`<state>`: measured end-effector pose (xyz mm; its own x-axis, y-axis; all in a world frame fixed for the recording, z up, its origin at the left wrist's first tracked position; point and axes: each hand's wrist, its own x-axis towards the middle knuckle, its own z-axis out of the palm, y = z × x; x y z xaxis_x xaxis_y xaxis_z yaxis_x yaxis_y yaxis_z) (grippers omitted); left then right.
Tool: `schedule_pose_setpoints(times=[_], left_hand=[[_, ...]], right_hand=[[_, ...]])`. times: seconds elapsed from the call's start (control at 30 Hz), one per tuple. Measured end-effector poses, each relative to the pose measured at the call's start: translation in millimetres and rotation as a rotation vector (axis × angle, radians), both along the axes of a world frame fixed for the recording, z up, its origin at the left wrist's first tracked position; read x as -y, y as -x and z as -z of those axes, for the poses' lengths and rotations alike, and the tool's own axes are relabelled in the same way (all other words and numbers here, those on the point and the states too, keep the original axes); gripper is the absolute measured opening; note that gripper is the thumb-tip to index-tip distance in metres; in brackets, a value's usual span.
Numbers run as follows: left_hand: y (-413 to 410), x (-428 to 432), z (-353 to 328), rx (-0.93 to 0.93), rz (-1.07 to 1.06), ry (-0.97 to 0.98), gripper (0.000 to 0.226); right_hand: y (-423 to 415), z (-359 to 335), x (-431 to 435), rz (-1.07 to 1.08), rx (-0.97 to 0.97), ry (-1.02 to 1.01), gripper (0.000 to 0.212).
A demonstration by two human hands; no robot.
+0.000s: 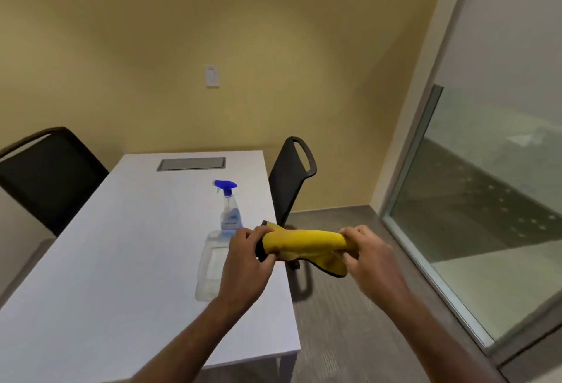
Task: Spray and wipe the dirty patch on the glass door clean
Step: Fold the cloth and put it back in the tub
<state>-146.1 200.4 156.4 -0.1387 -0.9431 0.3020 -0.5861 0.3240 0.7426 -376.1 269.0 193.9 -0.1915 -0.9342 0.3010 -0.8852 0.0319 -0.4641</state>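
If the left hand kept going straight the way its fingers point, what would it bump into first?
The left hand points up and right along the yellow cloth it grips, so it probably meets the right hand holding the other end. Depth is hard to judge.

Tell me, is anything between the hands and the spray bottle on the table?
Nothing blocks it. The spray bottle stands upright just beyond the left hand, but both hands, the right hand too, grip the yellow cloth.
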Motion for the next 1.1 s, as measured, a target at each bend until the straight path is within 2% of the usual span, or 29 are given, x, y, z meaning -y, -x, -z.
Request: schedule_pose_setpoints(times=[0.1,0.17,0.27,0.33,0.4,0.47,0.5,0.57,0.67,0.77,0.87,0.93,1.0,1.03,1.1], left_hand=[[-12,12,13,-0.055,-0.192,-0.126,0.07],[-16,20,16,-0.103,-0.288,-0.318,0.082],[-23,33,24,-0.429,-0.292,-0.679,0.094],[-31,40,31,-0.631,-0.285,-0.819,0.098],[-39,47,37,-0.837,-0.226,-0.932,0.084],[-47,50,37,-1.105,-0.128,-1.008,0.056],[-54,50,39,-1.219,-0.092,-1.012,0.052],[-70,55,43,-1.359,-0.02,-0.996,0.058],[-95,66,51,-1.418,0.081,-1.014,0.071],[-112,84,62,-1.347,0.03,-1.064,0.051],[-126,105,78,-1.257,-0.099,-1.094,0.046],[-137,118,90,-1.27,-0.137,-1.105,0.044],[-146,130,100,-1.277,-0.159,-1.117,0.041],[-150,135,105,-1.28,-0.169,-1.129,0.04],[-158,142,116,-1.262,-0.174,-1.155,0.04]], right_hand=[[-14,19,28,-0.136,0.081,0.044,0.031],[-18,30,43,-0.205,0.108,0.071,0.035],[-20,50,65,-0.282,0.1,0.114,0.037],[-21,64,77,-0.33,0.097,0.141,0.038],[-24,79,89,-0.378,0.092,0.165,0.042],[-29,93,98,-0.426,0.081,0.174,0.043],[-33,100,102,-0.441,0.067,0.174,0.042],[-40,113,110,-0.455,0.038,0.174,0.039],[-51,128,121,-0.462,0.05,0.169,0.033],[-67,143,132,-0.467,0.116,0.115,0.037],[-90,149,138,-0.389,0.383,-0.042,0.041],[-111,145,140,-0.258,0.731,-0.171,0.059],[-131,142,149,-0.019,1.052,-0.222,0.072],[-137,142,155,0.105,1.171,-0.247,0.071],[-145,145,169,0.303,1.398,-0.354,0.055]])
